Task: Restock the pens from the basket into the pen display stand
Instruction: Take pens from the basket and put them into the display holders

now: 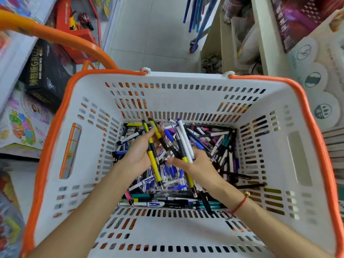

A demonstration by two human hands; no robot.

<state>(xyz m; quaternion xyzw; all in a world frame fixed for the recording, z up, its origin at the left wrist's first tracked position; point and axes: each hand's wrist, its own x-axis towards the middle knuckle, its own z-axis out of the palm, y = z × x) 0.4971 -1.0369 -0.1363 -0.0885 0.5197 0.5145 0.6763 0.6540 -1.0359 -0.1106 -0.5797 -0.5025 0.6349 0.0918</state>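
A white slotted basket (279, 164) with an orange rim fills the view, its bottom covered in a heap of loose pens (219, 146) in blue, white, black, yellow and purple. Both my hands are down inside it. My left hand (137, 153) grips yellow-and-black pens (153, 159) that stick up and down from its fingers. My right hand (199, 164) holds a bundle of white, grey and yellow pens (183, 142) fanning up to the left. The two bundles cross between my hands. No pen display stand is in view.
The orange basket handle (55, 34) arcs over the upper left. Boxed toys and colourful books (24, 127) line the left side. Cream shelves (264, 43) with packaged goods stand at right. Pale floor tiles (154, 34) lie beyond the basket, with blue poles (197, 13) leaning there.
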